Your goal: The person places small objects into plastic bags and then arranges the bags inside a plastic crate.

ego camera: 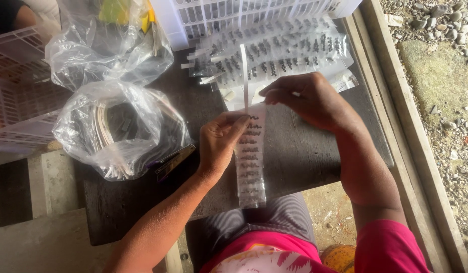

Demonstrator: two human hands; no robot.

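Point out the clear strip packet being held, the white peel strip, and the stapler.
clear strip packet (251, 172), head view, middle of its length.
white peel strip (244, 71), head view, upper half.
stapler (174, 161), head view, its dark body.

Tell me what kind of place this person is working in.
Probably an informal open-air packing spot: a rough dark table beside gravel ground, white plastic crates, clear bags of supplies, and finished packets piled up.

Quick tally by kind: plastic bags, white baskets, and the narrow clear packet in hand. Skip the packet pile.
Clear plastic bags: 2 (upper bag, lower bag)
White baskets: 2 (left basket, top basket)
Narrow clear packet, held by left hand and right hand: 1
Total: 5
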